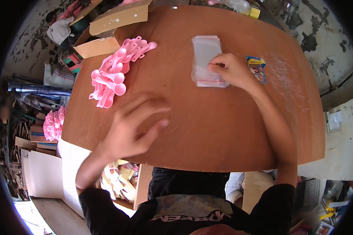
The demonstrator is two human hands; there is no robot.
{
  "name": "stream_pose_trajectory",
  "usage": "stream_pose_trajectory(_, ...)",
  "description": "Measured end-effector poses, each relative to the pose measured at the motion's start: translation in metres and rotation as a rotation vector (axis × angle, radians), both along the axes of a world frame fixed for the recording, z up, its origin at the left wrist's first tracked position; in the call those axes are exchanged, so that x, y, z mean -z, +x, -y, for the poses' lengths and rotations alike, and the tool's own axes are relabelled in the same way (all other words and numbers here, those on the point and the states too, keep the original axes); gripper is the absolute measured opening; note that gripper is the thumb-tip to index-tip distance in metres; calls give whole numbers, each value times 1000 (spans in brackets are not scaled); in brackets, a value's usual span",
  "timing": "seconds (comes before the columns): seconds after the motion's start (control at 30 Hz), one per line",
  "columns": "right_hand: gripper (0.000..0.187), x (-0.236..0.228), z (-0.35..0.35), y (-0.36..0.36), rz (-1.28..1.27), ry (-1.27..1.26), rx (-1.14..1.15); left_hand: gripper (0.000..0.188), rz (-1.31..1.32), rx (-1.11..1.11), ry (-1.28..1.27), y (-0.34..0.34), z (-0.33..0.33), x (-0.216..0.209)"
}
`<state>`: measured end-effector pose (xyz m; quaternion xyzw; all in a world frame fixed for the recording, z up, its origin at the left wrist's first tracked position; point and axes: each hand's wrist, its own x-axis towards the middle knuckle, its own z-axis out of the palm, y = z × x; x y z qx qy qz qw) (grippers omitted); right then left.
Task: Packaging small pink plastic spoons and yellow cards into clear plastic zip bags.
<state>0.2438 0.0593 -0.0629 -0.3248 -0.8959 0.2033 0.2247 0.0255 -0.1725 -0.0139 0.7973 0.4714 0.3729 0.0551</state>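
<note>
The bag stack (205, 51) runs twelve-to-six, the nearer right hand (234, 70) at its four o'clock — whether pinching, unclear — left hand (134, 126) empty, loosely parted.

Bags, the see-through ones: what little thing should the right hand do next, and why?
Perhaps slide one off the bags: the right hand has its fingers at them, and the left hand looks empty, free to help.

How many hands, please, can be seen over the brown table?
2. The left hand, blurred, is over the near left part of the table, below the pink spoons; the right hand is at the clear bags. Neither is hidden.
</note>
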Motion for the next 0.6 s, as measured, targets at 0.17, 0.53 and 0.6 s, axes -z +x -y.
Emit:
stream_pose_trajectory(0.17,16,-18,10,-3,57,-46,26,31,-197,74,-155,16,-70,18)
stream_pose_trajectory(0.53,23,-42,-5,18,-285,-15,-89,35,4,-102,-454,29,-109,32)
stream_pose_trajectory(0.6,22,-52,5,19,-228,-56,-147,37,92,-235,318,32,-128,36)
